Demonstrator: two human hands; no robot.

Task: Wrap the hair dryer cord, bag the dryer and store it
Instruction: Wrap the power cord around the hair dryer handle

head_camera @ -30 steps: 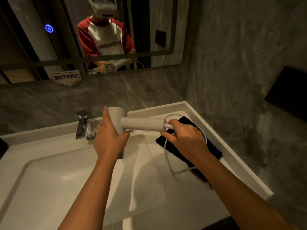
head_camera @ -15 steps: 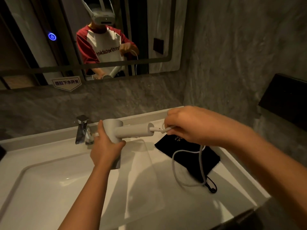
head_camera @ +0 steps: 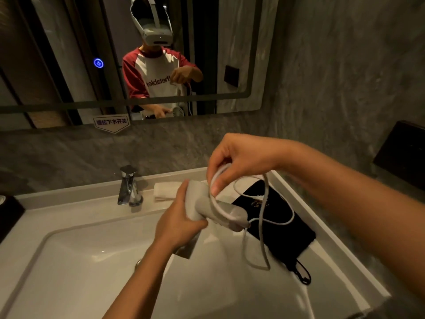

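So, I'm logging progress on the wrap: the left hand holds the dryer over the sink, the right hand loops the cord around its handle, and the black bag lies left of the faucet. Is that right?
Not quite. The head view shows the black bag lying right of the faucet, on the counter beside the sink. The rest stands: the left hand holds the dryer, the right hand loops the cord.

White basin [head_camera: 69, 261] set in a pale surface [head_camera: 333, 268]; chrome faucet [head_camera: 128, 185] at its rear edge, a folded white towel [head_camera: 164, 191] just beside it. Above, a wall mirror [head_camera: 241, 42] bearing a lit blue button [head_camera: 98, 63] and a label with Chinese text [head_camera: 112, 122]. Grey stone-patterned wall [head_camera: 345, 77]; dark wall-mounted box [head_camera: 402, 153] at right.
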